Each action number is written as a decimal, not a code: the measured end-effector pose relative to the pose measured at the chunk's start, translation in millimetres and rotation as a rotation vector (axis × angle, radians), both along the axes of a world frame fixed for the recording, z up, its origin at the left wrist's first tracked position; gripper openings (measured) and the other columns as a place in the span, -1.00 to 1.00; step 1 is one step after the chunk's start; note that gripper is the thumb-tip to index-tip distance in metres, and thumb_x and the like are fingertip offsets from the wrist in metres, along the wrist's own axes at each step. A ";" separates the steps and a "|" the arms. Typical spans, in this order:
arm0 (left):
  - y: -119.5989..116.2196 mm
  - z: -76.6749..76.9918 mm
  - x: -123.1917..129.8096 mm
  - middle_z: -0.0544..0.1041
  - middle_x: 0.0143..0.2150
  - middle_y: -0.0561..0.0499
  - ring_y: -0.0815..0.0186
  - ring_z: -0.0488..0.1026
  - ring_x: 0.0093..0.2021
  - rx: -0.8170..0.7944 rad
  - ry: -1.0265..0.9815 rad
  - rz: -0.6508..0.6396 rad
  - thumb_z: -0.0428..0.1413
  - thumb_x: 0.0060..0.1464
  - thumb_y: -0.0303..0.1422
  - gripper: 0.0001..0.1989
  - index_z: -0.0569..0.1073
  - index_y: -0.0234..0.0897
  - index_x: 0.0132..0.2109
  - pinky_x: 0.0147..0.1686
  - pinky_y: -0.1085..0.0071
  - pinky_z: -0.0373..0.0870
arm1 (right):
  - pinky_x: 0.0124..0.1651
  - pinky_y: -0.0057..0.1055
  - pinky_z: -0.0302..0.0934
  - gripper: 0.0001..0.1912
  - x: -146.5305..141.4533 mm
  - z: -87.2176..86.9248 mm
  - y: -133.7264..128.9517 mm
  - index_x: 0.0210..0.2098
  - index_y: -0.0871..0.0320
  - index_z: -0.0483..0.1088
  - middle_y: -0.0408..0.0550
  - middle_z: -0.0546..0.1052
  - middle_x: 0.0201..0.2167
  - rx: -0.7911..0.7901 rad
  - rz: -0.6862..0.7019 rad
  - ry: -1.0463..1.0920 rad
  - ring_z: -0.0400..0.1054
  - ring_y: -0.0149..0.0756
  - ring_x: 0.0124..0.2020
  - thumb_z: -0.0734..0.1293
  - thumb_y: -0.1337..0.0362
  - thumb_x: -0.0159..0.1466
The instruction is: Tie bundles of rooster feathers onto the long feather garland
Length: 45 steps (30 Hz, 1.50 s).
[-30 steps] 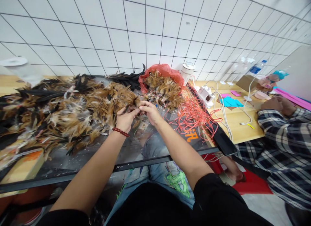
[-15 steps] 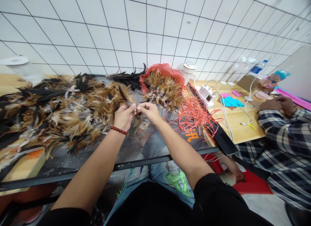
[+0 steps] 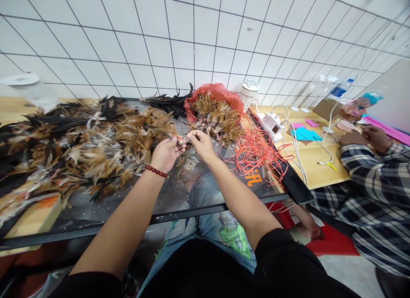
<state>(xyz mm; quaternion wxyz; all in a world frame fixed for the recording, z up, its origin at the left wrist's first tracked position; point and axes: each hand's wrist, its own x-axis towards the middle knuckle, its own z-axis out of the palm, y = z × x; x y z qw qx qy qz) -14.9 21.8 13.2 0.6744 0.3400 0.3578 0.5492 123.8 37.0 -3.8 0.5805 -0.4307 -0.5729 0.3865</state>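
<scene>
Left grip (image 3: 166,153) pinches a feather bundle (image 3: 181,140), right grip (image 3: 201,146) pressed together at its tip; hard tugging could scatter it.

The dark tabletop (image 3: 102,214) carries piled feathers (image 3: 102,150) and red strings (image 3: 251,154) (tangled).

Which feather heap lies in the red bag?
The smaller brown heap, beside the white lidded cup; the larger left heap and black feathers lie outside the red bag.
</scene>
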 end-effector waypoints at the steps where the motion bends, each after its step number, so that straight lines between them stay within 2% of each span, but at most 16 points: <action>1: 0.1 0.3 0.0 0.48 -0.45 0.00 0.40 0.44 -0.46 0.000 -0.006 -0.006 0.28 0.01 -0.33 -0.81 0.47 -0.36 -0.34 -0.38 0.46 0.39 | -0.17 -0.47 0.15 -0.82 -0.1 1.8 -1.3 -0.43 0.15 0.36 -0.23 0.38 -0.47 0.000 -0.005 -0.019 0.24 -0.42 -0.36 0.29 0.17 0.19; 9: -1.0 -0.6 0.6 0.41 -0.52 0.04 0.41 0.37 -0.48 0.052 -0.020 -0.011 0.28 -0.02 -0.33 -0.81 0.45 -0.34 -0.39 -0.41 0.46 0.34 | -0.21 -0.47 0.10 -0.84 -0.6 8.0 -2.7 -0.47 0.12 0.30 -0.24 0.33 -0.50 0.014 -0.072 -0.091 0.19 -0.41 -0.39 0.26 0.20 0.20; 14: -1.6 1.3 0.5 0.44 -0.51 0.03 0.42 0.38 -0.48 0.054 -0.027 -0.014 0.36 -0.16 -0.29 -0.73 0.48 -0.36 -0.41 -0.41 0.47 0.36 | -0.21 -0.46 0.10 -0.83 -0.3 3.6 -0.9 -0.44 0.12 0.32 -0.24 0.34 -0.50 0.029 -0.073 -0.082 0.19 -0.40 -0.39 0.26 0.17 0.21; 18: -3.1 3.0 2.9 0.51 -0.48 -0.02 0.42 0.41 -0.47 0.047 0.084 0.062 0.42 -0.34 -0.34 -0.69 0.52 -0.40 -0.43 -0.40 0.48 0.36 | -0.19 -0.46 0.12 -0.80 0.5 6.6 -0.4 -0.43 0.12 0.33 -0.22 0.36 -0.47 0.061 -0.049 -0.072 0.21 -0.40 -0.36 0.27 0.13 0.22; 22: -4.5 3.2 5.8 0.56 -0.46 -0.08 0.40 0.45 -0.47 0.028 0.169 0.150 0.42 -0.38 -0.42 -0.69 0.55 -0.45 -0.40 -0.40 0.47 0.37 | -0.20 -0.45 0.15 -0.77 15.7 23.7 -1.2 -0.40 0.14 0.36 -0.19 0.37 -0.46 0.129 -0.125 -0.097 0.22 -0.39 -0.37 0.25 0.12 0.24; 24: -4.1 3.7 6.1 0.55 -0.47 -0.07 0.40 0.45 -0.47 0.026 0.168 0.172 0.40 -0.36 -0.43 -0.72 0.54 -0.45 -0.42 -0.38 0.46 0.40 | -0.22 -0.44 0.15 -0.79 33.5 36.4 -5.8 -0.42 0.15 0.39 -0.17 0.41 -0.47 0.137 -0.169 -0.243 0.24 -0.38 -0.39 0.25 0.16 0.24; 28: -1.7 5.7 4.9 0.54 -0.48 -0.06 0.41 0.45 -0.48 0.038 0.123 0.237 0.38 -0.31 -0.44 -0.77 0.52 -0.42 -0.45 -0.39 0.48 0.41 | -0.25 -0.41 0.13 -0.92 80.5 60.3 -23.6 -0.45 0.14 0.51 -0.15 0.49 -0.51 0.022 -0.105 -0.822 0.31 -0.35 -0.42 0.37 0.30 0.13; 31: -0.1 6.8 4.7 0.55 -0.47 -0.04 0.44 0.43 -0.49 0.060 0.068 0.286 0.36 -0.30 -0.43 -0.79 0.50 -0.40 -0.46 -0.43 0.52 0.39 | -0.26 -0.40 0.14 -0.88 102.5 67.5 -33.3 -0.41 0.13 0.55 -0.10 0.55 -0.48 -0.043 -0.180 -1.045 0.38 -0.29 -0.38 0.34 0.35 0.14; 34: -0.1 6.2 6.2 0.54 -0.48 -0.03 0.45 0.43 -0.49 0.064 0.063 0.318 0.35 -0.30 -0.42 -0.80 0.51 -0.39 -0.47 -0.44 0.53 0.38 | -0.18 -0.37 0.18 -0.76 96.0 61.2 -30.3 -0.30 0.13 0.57 -0.02 0.61 -0.29 0.004 -0.193 -1.226 0.44 -0.22 -0.23 0.26 0.42 0.19; 36: -0.8 4.7 7.6 0.54 -0.50 -0.03 0.44 0.43 -0.50 0.056 0.097 0.308 0.36 -0.32 -0.42 -0.80 0.52 -0.40 -0.47 -0.44 0.52 0.39 | -0.13 -0.35 0.19 -0.66 79.6 52.4 -22.6 -0.18 0.13 0.56 0.03 0.59 -0.15 0.112 -0.096 -1.391 0.43 -0.18 -0.10 0.20 0.48 0.21; 38: -1.5 2.8 8.7 0.52 -0.52 -0.03 0.42 0.43 -0.51 0.045 0.137 0.274 0.36 -0.34 -0.42 -0.79 0.53 -0.41 -0.48 -0.45 0.51 0.38 | -0.12 -0.33 0.19 -0.62 62.2 44.3 -13.9 -0.11 0.18 0.53 0.11 0.55 -0.11 0.182 0.036 -1.578 0.41 -0.13 -0.06 0.17 0.52 0.22; 40: -1.9 0.9 9.5 0.51 -0.55 -0.02 0.42 0.42 -0.53 0.043 0.169 0.239 0.37 -0.35 -0.40 -0.76 0.53 -0.42 -0.47 -0.46 0.51 0.36 | -0.13 -0.30 0.18 -0.62 50.5 40.2 -7.0 -0.06 0.23 0.51 0.17 0.52 -0.08 0.208 0.105 -1.705 0.40 -0.11 -0.07 0.15 0.50 0.25; 45: -1.3 -0.7 10.2 0.49 -0.58 -0.03 0.44 0.38 -0.57 0.090 0.222 0.250 0.38 -0.36 -0.38 -0.76 0.51 -0.43 -0.52 -0.51 0.51 0.29 | -0.04 -0.23 0.10 -0.70 50.6 45.5 -6.7 -0.14 0.27 0.51 0.21 0.51 -0.10 0.311 0.110 -1.763 0.34 -0.06 -0.01 0.16 0.37 0.32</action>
